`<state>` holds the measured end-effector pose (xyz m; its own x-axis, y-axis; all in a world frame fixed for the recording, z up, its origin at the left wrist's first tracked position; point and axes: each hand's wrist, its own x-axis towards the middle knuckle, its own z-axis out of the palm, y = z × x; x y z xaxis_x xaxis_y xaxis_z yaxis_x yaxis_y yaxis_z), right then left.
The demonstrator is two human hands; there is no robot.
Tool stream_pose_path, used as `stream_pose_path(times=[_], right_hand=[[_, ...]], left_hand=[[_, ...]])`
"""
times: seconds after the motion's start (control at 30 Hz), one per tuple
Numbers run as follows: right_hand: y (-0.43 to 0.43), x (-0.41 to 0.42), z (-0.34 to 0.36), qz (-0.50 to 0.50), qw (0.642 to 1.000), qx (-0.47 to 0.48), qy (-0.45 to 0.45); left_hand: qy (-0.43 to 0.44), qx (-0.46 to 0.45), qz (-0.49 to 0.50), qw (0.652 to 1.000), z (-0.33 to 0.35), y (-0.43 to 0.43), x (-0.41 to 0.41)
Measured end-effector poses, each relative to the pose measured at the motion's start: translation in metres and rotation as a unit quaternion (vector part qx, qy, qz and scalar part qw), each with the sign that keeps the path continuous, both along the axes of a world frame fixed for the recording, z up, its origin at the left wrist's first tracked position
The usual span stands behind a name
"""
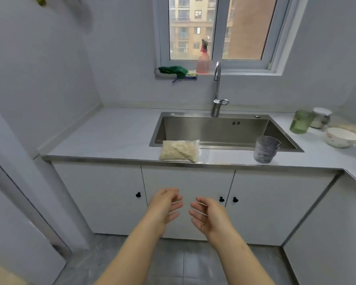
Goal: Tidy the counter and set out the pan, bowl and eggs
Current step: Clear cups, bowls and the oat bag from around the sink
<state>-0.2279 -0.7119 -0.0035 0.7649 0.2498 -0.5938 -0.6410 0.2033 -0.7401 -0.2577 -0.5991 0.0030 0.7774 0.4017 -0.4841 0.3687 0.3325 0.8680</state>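
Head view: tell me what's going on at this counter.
A person faces the sink with both hands empty: the left hand and right hand are held out before the cabinet doors, touching nothing. On the counter, a bag of grain lies at the sink's front edge, a grey cup stands right of it, and a bowl sits far right. No pan or eggs show.

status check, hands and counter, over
Left hand, right hand open, empty. Bowl far right on counter. Bag, cup at sink front.

No text, number or sign can be read. Whatever may be printed on the bag [180, 151] or the jar [321, 118] is too blurred.
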Motion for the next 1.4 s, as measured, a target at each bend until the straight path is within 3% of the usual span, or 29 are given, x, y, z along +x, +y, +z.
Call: stream_pose_path(times=[0.37, 0.5, 0.57, 0.7, 0.83, 0.93, 1.03, 1.23, 1.4], right_hand=[[0.033, 0.157, -0.010, 0.023, 0.999, -0.043, 0.011], [0.046, 0.193, -0.021, 0.012, 0.997, -0.072, 0.017], [0.053, 0.212, -0.026, -0.002, 0.996, -0.090, 0.013], [0.072, 0.250, -0.035, -0.032, 0.989, -0.141, -0.024], [0.094, 0.281, -0.051, -0.060, 0.978, -0.195, -0.053], [0.104, 0.294, -0.064, -0.069, 0.967, -0.239, -0.062], [0.107, 0.300, -0.075, -0.048, 0.955, -0.285, -0.066], [0.099, 0.309, -0.074, -0.009, 0.954, -0.285, -0.091], [0.103, 0.315, -0.058, -0.008, 0.967, -0.227, -0.116]], left_hand=[[0.002, 0.053, 0.034, 0.998, 0.007, 0.040, 0.147], [0.007, 0.120, 0.036, 0.992, -0.001, 0.059, 0.189], [0.008, 0.198, 0.018, 0.980, -0.009, 0.069, 0.210], [0.002, 0.361, -0.087, 0.929, -0.026, 0.090, 0.248], [0.025, 0.534, -0.219, 0.816, -0.046, 0.111, 0.285], [0.073, 0.579, -0.311, 0.750, -0.060, 0.119, 0.302], [0.093, 0.602, -0.344, 0.714, -0.069, 0.123, 0.309], [0.104, 0.613, -0.333, 0.708, -0.072, 0.121, 0.315], [0.091, 0.584, -0.310, 0.745, -0.067, 0.121, 0.317]])
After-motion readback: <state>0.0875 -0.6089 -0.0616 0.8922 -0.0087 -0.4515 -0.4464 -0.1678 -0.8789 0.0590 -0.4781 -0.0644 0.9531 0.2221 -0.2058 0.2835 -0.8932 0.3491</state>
